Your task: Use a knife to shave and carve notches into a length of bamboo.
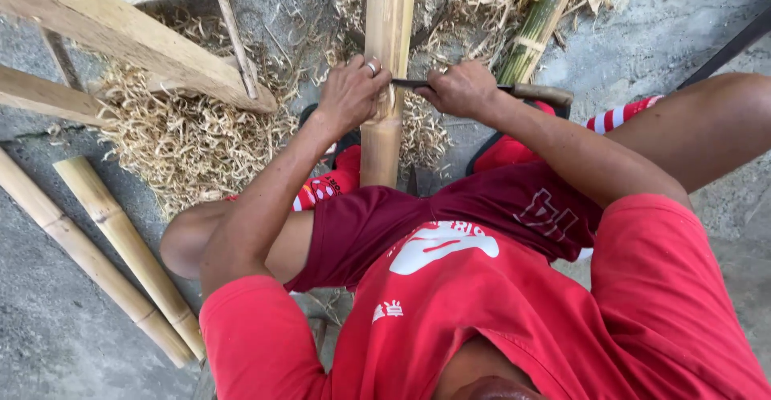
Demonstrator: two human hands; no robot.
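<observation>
From the head view, an upright bamboo pole [387,63] is gripped between the knees, and the left hand [350,93] is wrapped around it. A knife [482,88] is clamped in the right hand [459,88], its blade laid across the pole. Shavings [189,139] are heaped at left, beside two poles [104,247] on the concrete.

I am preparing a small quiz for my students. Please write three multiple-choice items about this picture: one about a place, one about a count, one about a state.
1. Where do the loose bamboo poles lie?
A. at the person's left
B. on the lap
C. on the wooden frame

2. How many poles lie there?
A. one
B. two
C. five

3. How is the knife held?
A. lying loose
B. gripped by the right hand
C. gripped by the left hand

Key: 1 A, they rest on concrete there; 2 B, two lie parallel; 3 B, the left hand holds the upright bamboo.
</observation>
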